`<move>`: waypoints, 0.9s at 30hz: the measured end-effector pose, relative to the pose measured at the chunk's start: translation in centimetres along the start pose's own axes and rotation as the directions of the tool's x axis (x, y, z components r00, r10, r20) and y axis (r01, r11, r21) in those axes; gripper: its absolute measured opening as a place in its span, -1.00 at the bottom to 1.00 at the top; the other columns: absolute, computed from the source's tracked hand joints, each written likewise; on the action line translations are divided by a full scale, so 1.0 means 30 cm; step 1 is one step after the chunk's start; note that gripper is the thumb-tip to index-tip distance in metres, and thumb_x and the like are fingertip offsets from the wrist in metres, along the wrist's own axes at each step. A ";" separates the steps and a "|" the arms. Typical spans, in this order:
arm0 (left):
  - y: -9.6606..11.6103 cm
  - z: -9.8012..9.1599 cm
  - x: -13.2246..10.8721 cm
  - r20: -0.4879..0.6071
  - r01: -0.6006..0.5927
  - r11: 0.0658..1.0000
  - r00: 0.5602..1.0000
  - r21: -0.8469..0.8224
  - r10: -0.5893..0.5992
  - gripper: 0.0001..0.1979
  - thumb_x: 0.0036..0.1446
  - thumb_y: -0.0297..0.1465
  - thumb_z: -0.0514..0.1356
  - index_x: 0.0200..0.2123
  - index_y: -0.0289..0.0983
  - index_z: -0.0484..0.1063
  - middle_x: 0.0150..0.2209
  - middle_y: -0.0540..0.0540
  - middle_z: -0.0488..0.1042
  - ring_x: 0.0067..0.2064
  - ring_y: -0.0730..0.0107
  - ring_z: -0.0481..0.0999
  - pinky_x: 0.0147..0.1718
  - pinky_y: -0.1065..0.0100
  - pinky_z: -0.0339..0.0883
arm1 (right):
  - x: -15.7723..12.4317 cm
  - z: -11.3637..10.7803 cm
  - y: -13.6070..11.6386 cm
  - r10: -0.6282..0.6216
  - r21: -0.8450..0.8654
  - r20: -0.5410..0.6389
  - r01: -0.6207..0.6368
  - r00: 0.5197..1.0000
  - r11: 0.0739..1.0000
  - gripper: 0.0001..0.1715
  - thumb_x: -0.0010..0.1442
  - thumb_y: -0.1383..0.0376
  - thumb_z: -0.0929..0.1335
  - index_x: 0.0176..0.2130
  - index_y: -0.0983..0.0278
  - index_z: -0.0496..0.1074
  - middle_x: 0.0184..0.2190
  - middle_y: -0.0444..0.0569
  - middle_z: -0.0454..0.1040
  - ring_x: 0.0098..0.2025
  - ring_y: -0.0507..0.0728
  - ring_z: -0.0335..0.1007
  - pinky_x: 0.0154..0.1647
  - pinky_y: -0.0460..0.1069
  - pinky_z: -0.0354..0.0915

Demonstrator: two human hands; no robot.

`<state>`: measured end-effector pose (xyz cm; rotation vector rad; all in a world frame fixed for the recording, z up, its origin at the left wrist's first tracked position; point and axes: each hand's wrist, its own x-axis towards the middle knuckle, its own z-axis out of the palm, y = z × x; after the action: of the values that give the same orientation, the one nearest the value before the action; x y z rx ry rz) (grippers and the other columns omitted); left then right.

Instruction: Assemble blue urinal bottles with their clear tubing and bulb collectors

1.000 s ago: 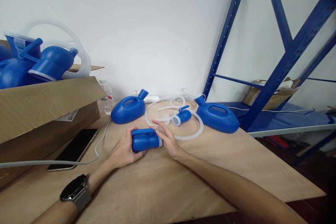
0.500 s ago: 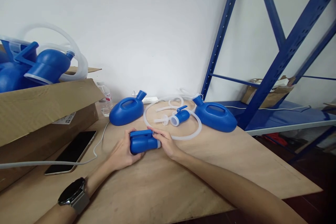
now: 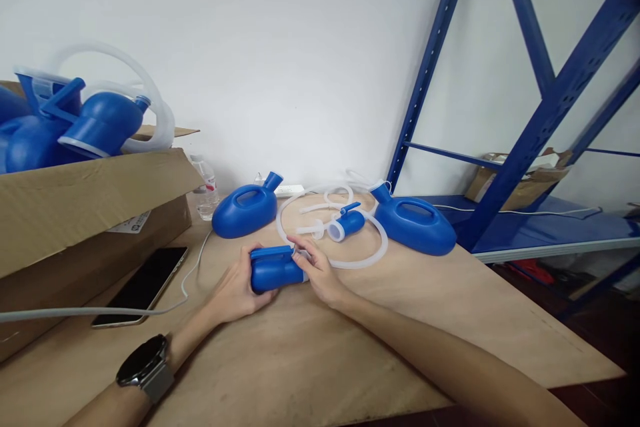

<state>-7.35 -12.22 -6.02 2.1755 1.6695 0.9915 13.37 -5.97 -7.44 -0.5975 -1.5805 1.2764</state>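
Note:
My left hand is wrapped round the closed end of a blue plastic urinal cup with a bar handle along its top. The cup lies on its side, its pale-rimmed mouth to the right. At that mouth, my right hand has its thumb and fingers closed on the whitish rim; the fingers partly hide it. Just behind, a second blue urinal cup lies inside a loop of clear tubing. Two blue urinal bottles stand further back, one left and one right.
At left, a cardboard box holds several blue cups and tubing. A phone, a white cable and a water bottle are beside it. A power strip lies by the wall. Blue shelving rises at right.
The view has shifted slightly, moving the scene a little to the right. My right hand's fingers have bent and lifted slightly at the cup's rim. My left hand keeps its hold.

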 end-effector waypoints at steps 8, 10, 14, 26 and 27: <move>-0.007 0.005 -0.003 -0.014 -0.019 0.999 1.000 -0.050 0.018 -0.24 0.00 -0.15 0.31 0.15 -0.17 -0.04 -0.14 -0.13 0.49 -0.16 0.03 0.61 -0.16 0.06 0.47 | -0.008 0.024 -0.035 0.002 0.050 -0.113 0.004 0.994 0.999 -0.74 0.14 0.09 0.47 -0.30 0.20 0.45 -0.24 -0.08 0.51 -0.11 0.15 0.45 0.02 0.03 0.32; -0.005 0.005 -0.001 -0.003 -0.016 0.999 1.000 -0.048 0.016 -0.24 0.00 -0.15 0.31 0.15 -0.17 -0.03 -0.15 -0.13 0.49 -0.16 0.03 0.61 -0.17 0.05 0.47 | -0.005 0.026 -0.033 0.014 0.062 -0.154 -0.005 0.988 0.998 -0.71 0.11 0.09 0.49 -0.25 0.20 0.47 -0.23 -0.06 0.55 -0.10 0.17 0.47 0.01 0.05 0.35; 0.001 0.002 0.001 0.007 -0.015 0.999 1.000 -0.029 0.015 -0.24 -0.01 -0.16 0.30 0.15 -0.17 -0.04 -0.13 -0.14 0.50 -0.19 0.04 0.62 -0.19 0.05 0.48 | 0.002 0.030 -0.026 -0.013 0.053 -0.225 0.025 0.974 0.998 -0.70 0.03 0.09 0.53 -0.27 0.20 0.57 -0.18 0.00 0.57 -0.05 0.22 0.49 0.03 0.10 0.40; -0.043 -0.004 -0.005 -0.064 -0.260 0.956 0.961 0.136 0.271 -0.36 0.08 -0.22 0.25 0.16 -0.20 0.06 0.07 -0.29 0.51 -0.06 -0.05 0.62 -0.12 0.00 0.50 | 0.002 0.000 -0.026 -0.011 0.018 -0.156 0.014 0.988 1.000 -0.71 0.00 0.09 0.56 -0.28 0.19 0.67 -0.20 0.01 0.63 -0.07 0.25 0.51 0.06 0.17 0.39; -0.044 -0.006 -0.005 -0.063 -0.277 0.952 0.956 0.130 0.287 -0.36 0.08 -0.24 0.25 0.18 -0.20 0.08 0.11 -0.29 0.49 -0.03 -0.04 0.61 -0.08 0.00 0.49 | 0.003 -0.007 -0.030 -0.023 0.006 -0.138 0.024 0.990 1.000 -0.71 0.00 0.10 0.56 -0.28 0.18 0.67 -0.20 0.00 0.63 -0.07 0.25 0.51 0.06 0.16 0.39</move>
<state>-8.49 -11.95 -6.65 2.5394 1.5144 1.0893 13.69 -6.11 -6.59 -0.6465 -1.4637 1.1970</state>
